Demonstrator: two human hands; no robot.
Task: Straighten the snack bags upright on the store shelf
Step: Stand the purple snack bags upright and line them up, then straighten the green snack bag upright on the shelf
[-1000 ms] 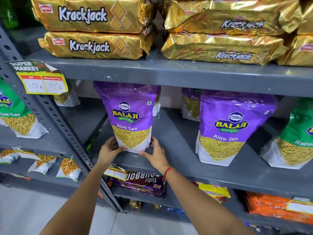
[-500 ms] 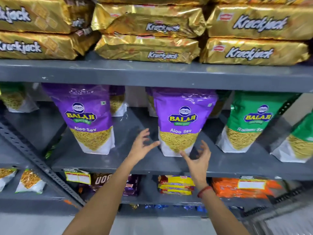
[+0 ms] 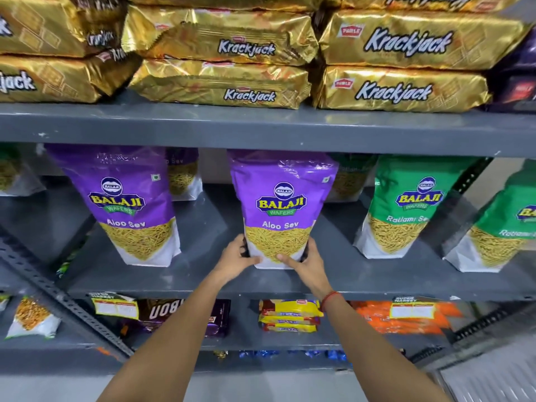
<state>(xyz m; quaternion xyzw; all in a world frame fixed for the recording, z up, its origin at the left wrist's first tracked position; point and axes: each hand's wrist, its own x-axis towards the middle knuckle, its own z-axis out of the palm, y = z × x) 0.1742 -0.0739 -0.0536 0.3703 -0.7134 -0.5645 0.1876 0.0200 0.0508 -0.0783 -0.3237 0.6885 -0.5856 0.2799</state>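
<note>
Our left grip [image 3: 238, 258] clasps the lower left edge of the middle Aloo Sev bag [image 3: 280, 210], thumb across its front; our right grip [image 3: 305, 264] clasps the lower right edge likewise. That bag stands upright on the grey shelf [image 3: 203, 227]. Left of it stands another purple Aloo Sev bag [image 3: 127, 204]; right of it, a green Ratlami Sev bag [image 3: 406, 204]. Above it lie gold Krackjack packs [image 3: 232, 47].
</note>
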